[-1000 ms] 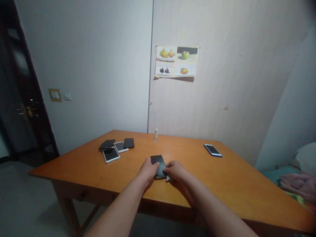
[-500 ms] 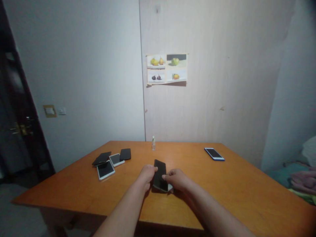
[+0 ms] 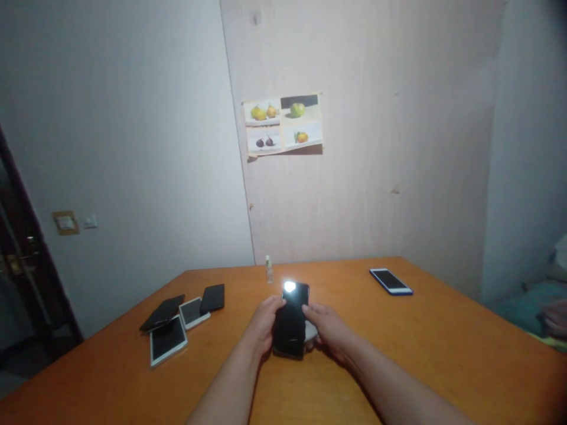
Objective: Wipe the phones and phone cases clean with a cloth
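Observation:
Both hands hold a black smartphone (image 3: 290,324) above the near middle of the table, dark screen facing up, with a bright reflection at its top end. My left hand (image 3: 264,321) is closed on its left edge, thumb over the screen's side. On the opposite edge, my right hand (image 3: 326,324) is closed with the thumb at the rim. A small whitish piece, perhaps cloth (image 3: 310,332), shows between the right fingers and the phone; most of it is hidden. Beyond the phone stands a small clear bottle (image 3: 269,271).
On the left of the orange-brown table (image 3: 212,366) lie a white phone (image 3: 168,341), another white phone (image 3: 194,313), a black phone (image 3: 212,298) and a dark case-like item (image 3: 163,313). A blue-edged phone (image 3: 390,281) rests at the far right. A fruit poster (image 3: 283,124) hangs on the wall.
The phone has turned more upright in view, and its screen now catches a bright reflection. My right thumb has moved from over the screen to the right edge. The camera view has shifted and tilted slightly.

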Demonstrator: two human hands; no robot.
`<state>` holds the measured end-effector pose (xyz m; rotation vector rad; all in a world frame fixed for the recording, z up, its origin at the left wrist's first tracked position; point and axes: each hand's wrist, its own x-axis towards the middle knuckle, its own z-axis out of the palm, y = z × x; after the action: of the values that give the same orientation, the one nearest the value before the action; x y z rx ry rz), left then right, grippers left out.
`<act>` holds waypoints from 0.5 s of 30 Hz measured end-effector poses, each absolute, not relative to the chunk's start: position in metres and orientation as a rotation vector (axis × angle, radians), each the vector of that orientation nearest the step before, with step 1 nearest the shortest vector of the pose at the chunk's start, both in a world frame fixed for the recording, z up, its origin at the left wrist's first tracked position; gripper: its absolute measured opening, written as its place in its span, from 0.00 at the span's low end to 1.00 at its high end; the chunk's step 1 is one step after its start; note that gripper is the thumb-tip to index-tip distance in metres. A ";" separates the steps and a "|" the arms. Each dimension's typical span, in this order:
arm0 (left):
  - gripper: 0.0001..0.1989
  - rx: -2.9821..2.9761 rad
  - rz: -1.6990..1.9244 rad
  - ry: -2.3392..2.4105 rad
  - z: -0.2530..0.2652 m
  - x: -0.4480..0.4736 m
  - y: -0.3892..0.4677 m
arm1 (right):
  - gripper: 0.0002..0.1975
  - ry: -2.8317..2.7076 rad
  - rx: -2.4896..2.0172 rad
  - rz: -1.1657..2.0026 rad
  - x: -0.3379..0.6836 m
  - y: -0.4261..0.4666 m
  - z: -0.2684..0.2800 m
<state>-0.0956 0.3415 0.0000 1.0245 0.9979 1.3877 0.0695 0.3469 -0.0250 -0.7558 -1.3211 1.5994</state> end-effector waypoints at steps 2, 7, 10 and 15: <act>0.14 1.026 1.370 0.986 -0.002 -0.096 0.342 | 0.24 -1.338 -0.760 1.589 0.070 0.346 -0.024; 0.21 0.991 1.358 0.981 0.000 -0.097 0.341 | 0.23 -1.360 -0.735 1.599 0.067 0.343 -0.021; 0.22 0.942 1.414 0.982 0.002 -0.098 0.342 | 0.23 -1.348 -0.721 1.632 0.067 0.341 -0.020; 0.18 0.998 1.476 0.937 0.006 -0.097 0.340 | 0.21 -1.336 -0.725 1.642 0.066 0.337 -0.019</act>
<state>-0.0969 0.3399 0.0061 0.9983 0.9368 1.4760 0.0658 0.3371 -0.0192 -0.7251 -1.3357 1.6422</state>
